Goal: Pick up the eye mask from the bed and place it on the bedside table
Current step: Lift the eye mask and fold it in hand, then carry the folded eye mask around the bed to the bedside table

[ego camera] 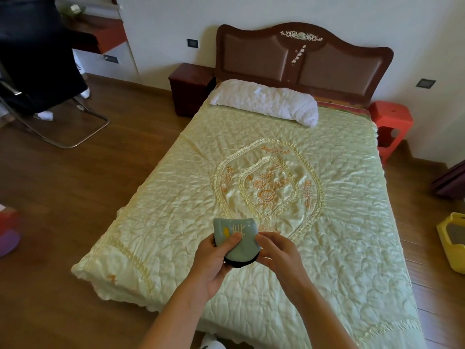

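Observation:
The eye mask (235,233) is pale green with a yellow and white print and a dark underside. It is folded and held up above the foot end of the bed (339,197). My left hand (214,260) grips its lower left side with the thumb on top. My right hand (279,253) pinches its right edge. The dark wooden bedside table (190,80) stands at the far left of the headboard, well away from both hands.
A white pillow (266,100) lies at the head of the bed. A red plastic stool (391,122) stands at the bed's far right. A metal-framed chair (63,122) and a person's legs are at the far left. A yellow bin (453,240) sits on the floor at right.

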